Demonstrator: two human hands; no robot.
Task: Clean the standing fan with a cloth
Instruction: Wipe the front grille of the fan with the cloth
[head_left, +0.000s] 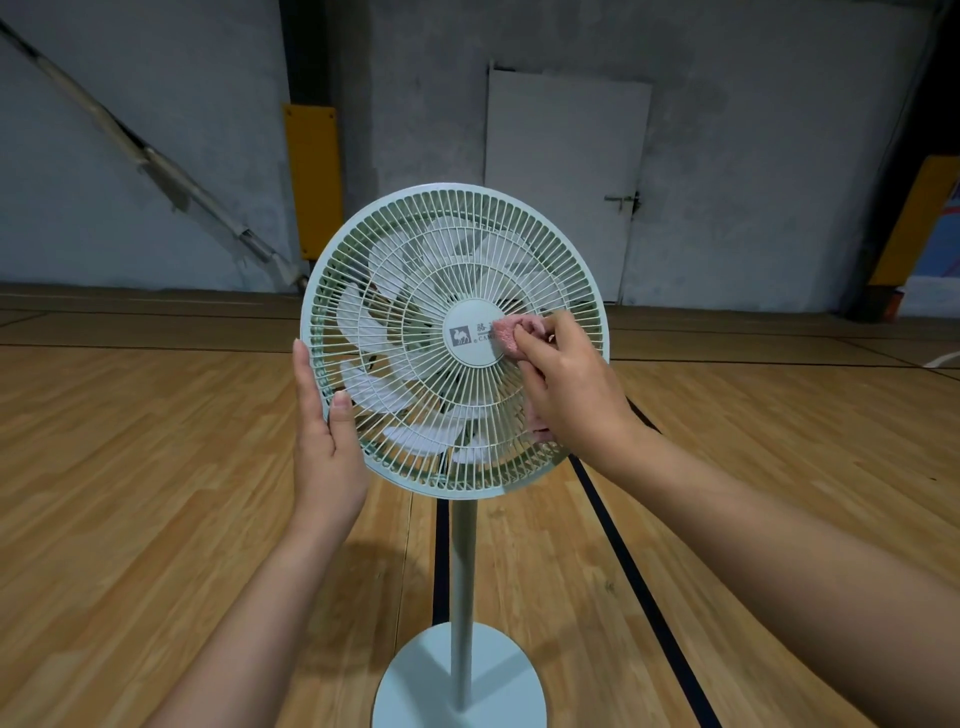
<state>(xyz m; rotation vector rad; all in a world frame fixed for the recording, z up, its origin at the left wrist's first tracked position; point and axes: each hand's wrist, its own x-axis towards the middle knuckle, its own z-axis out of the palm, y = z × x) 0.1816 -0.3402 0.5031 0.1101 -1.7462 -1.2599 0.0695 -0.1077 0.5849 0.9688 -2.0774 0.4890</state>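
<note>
Right hand: the right hand (566, 384) had its fingers curled round a bunched pink terry cloth (511, 335) and pressed the wad against the fan's front. A tail of the cloth hung down behind the palm.
Left hand: the left hand (324, 447) lay flat with its fingers straight along the left edge of the rim and its thumb across the front wires. It gripped nothing and only braced the head.
Fan: the pale green plastic standing fan (415, 260) stood upright on the wooden plank floor (156, 467), directly in front of the person, with its head facing them. The white blades behind the wires showed sharp, so it was probably not running.
Cloth position: it touched the right edge of the round white centre badge (470, 335) and the inner wires just beside it.
Done so far: wiping was under way at the middle of the front grille. No dust or streaks showed, so which wires were already clean could not be told.
Left to do: judging by the cloth's place, the outer wires, the rim, the back of the cage, the slim pole (462, 571) and the round flat base (415, 686) all remained.
Stage: likely early to midway.
</note>
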